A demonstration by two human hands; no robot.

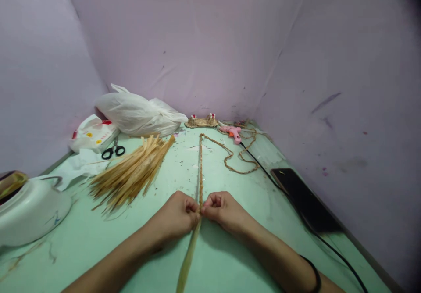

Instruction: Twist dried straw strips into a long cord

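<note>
A thin tan braided cord (pixel 201 166) runs straight away from me along the table, bends at its far end and winds off to the right. At its near end my left hand (pixel 183 214) and my right hand (pixel 222 209) meet, each closed in a pinch from its own side. From between them a flat, pale strand (pixel 188 260) trails down toward my body. The fingertips cover the exact point where strand and braid join. To the left lies a fanned bundle of dry straw strips (pixel 133 174).
On the green table (pixel 250 258) are a pink glue gun (pixel 233 133) with black cable, a phone (pixel 307 201) on the right, black-handled scissors (pixel 113 151), a white bowl (pixel 36 209), a white plastic bag (pixel 140 113), a tissue pack (pixel 97 135) and a woven piece (pixel 201 123). Walls enclose three sides.
</note>
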